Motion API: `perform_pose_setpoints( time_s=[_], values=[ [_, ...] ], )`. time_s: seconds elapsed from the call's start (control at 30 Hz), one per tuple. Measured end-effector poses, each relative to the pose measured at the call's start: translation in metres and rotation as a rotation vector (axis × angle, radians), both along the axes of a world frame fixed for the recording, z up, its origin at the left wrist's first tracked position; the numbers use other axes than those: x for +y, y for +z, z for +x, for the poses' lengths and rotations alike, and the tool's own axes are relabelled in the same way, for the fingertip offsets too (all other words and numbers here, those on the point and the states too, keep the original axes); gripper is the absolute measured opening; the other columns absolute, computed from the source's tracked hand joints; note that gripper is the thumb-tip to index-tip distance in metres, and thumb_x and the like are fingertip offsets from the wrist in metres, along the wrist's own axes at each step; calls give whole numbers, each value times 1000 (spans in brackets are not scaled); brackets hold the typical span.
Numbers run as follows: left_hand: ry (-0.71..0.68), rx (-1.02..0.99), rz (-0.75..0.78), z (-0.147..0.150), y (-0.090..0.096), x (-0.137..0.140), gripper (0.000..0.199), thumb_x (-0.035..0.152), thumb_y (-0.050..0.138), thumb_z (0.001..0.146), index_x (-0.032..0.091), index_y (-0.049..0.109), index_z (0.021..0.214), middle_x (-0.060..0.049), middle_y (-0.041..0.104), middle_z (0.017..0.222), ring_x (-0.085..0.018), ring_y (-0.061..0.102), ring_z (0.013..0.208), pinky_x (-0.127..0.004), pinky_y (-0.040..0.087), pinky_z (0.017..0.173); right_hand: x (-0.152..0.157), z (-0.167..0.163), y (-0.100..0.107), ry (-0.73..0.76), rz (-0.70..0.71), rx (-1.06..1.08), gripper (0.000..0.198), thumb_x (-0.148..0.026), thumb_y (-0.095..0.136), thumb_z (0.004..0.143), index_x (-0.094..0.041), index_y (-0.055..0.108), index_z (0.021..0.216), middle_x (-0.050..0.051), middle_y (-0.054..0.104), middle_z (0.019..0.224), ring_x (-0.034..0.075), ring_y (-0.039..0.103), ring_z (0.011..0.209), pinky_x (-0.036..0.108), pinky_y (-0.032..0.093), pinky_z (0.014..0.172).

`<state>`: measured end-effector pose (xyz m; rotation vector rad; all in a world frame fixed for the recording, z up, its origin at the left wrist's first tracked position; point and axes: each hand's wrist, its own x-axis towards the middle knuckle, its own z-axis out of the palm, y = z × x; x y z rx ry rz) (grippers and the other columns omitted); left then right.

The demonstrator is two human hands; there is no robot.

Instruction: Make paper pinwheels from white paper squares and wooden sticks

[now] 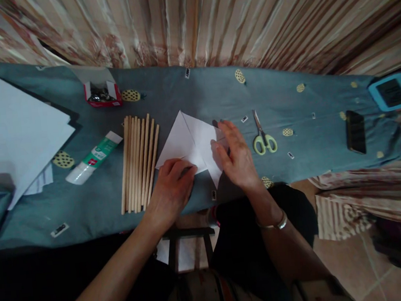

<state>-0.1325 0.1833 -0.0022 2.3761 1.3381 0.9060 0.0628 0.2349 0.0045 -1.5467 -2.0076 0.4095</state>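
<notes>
A white folded sheet of paper (199, 141), with creases and pointed corners, lies on the blue-green cloth between my hands. My left hand (171, 183) is closed at its lower left edge, fingers curled and the thumb and forefinger on the paper. With fingers apart, my right hand (236, 154) rests on the right part of the sheet. Just left of my left hand, several wooden sticks (138, 163) lie side by side. To the right of my right hand are scissors with green handles (263, 142), blades pointing away from me.
A green and white packet (94, 159) lies left of the sticks. Behind it stands an open red box (102, 96) of small dark metal items. Large white sheets (16, 129) cover the far left. A black phone (355, 132) and a blue-framed device (392, 92) sit at right. Curtains (210, 23) hang behind.
</notes>
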Motion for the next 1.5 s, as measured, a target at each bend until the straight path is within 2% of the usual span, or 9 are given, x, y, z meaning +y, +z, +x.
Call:
perform_pose_setpoints(
  time_s=[0.13, 0.27, 0.4, 0.53, 0.7, 0.9, 1.1, 1.3, 1.5],
  values=[
    [-8, 1, -6, -1, 0, 1, 19, 11, 52, 92, 12, 63, 108, -11, 64, 103, -25, 53, 100, -42, 55, 86, 11, 6, 1, -5, 22, -93, 46, -35, 49, 95, -16, 52, 137, 15, 57, 139, 29, 48, 133, 53, 39, 112],
    [-16, -28, -3, -2, -2, 1, 20, 12, 51, 93, 12, 62, 110, -12, 64, 105, -25, 54, 100, -43, 54, 86, 17, 13, 6, -63, -10, -4, 38, -35, 58, 89, -17, 65, 122, 12, 70, 117, 26, 64, 107, 47, 49, 99],
    [-23, -64, -44, -4, -2, 1, 24, 13, 48, 94, 16, 61, 114, -11, 64, 110, -25, 55, 104, -45, 52, 90, 19, 22, 7, -141, -198, 236, 34, -38, 67, 82, -23, 71, 112, 4, 74, 93, 18, 66, 79, 39, 55, 81],
    [-37, -84, -26, -5, -2, 2, 27, 11, 50, 93, 16, 61, 117, -11, 64, 111, -24, 56, 105, -44, 52, 91, 19, 30, 7, -183, -356, 590, 30, -37, 75, 71, -22, 75, 97, -2, 71, 75, 13, 63, 66, 31, 54, 67],
    [-32, -89, 30, -5, 5, 7, 34, 9, 49, 92, 19, 59, 122, -10, 65, 108, -24, 58, 104, -44, 52, 89, 14, 39, 19, -228, -433, 772, 23, -32, 79, 65, -23, 75, 86, -2, 73, 73, 13, 64, 65, 32, 54, 66],
    [-54, -58, 66, 3, 16, 1, 32, 19, 57, 92, 17, 54, 124, -12, 62, 115, -27, 55, 109, -45, 51, 91, 6, 53, 17, -406, -376, 779, 21, -28, 81, 59, -21, 73, 77, -2, 71, 65, 13, 62, 57, 30, 51, 58],
    [-141, 12, 14, 20, 13, -16, 45, 32, 63, 89, 15, 49, 129, -15, 62, 119, -30, 55, 112, -47, 49, 93, 1, 63, 16, -444, -392, 757, 19, -28, 81, 62, -23, 74, 79, -3, 72, 69, 14, 63, 60, 30, 50, 58],
    [-125, 56, -85, 30, 11, -17, 63, 33, 65, 87, 18, 36, 141, -16, 58, 128, -32, 53, 118, -51, 45, 97, -5, 62, 25, -364, -338, 843, 24, -33, 81, 66, -25, 73, 87, -1, 74, 78, 16, 67, 69, 35, 54, 67],
    [-35, -12, 80, 22, 25, -12, 82, 43, 69, 83, 11, 28, 146, -23, 45, 143, -36, 41, 132, -53, 36, 107, -6, 55, 34, -308, -248, 922, 21, -35, 73, 75, -28, 73, 94, -1, 75, 92, 19, 70, 83, 39, 56, 76]
  ],
)
